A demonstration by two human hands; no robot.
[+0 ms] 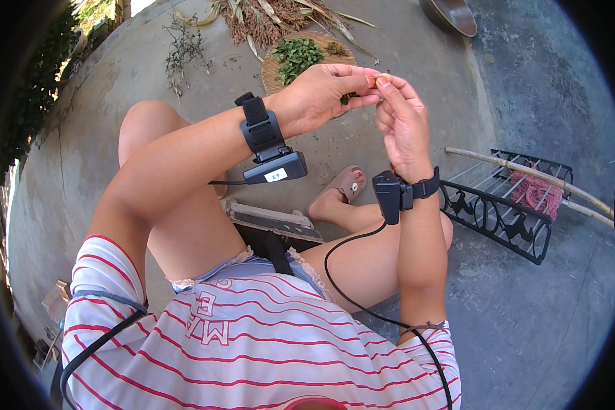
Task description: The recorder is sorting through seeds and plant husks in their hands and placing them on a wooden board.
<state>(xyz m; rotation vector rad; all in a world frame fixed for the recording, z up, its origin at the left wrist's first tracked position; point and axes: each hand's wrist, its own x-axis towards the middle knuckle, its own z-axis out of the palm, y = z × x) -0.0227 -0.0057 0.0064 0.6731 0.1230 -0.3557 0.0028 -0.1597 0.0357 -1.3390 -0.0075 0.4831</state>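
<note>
Both hands are raised together over the right side of a round ribbed board [272,77]. My left hand [333,92] has thumb and fingers bent around a small dark green sprig [347,98], partly hidden by the fingers. The fingertips of my right hand [402,110] meet those of the left at a small orange-red bit [371,81]; what exactly it is cannot be told. A heap of green leaves [297,57] lies on the board, with a smaller brownish-green pile [336,49] to its right. Each wrist wears a strapped black device.
Dry seed heads and husks [261,20] lie beyond the board, with a withered plant [184,51] to the left. A metal basin [451,16] stands at the upper right. A black metal rack [497,215] with pink string [535,192] and poles [533,177] sits at the right.
</note>
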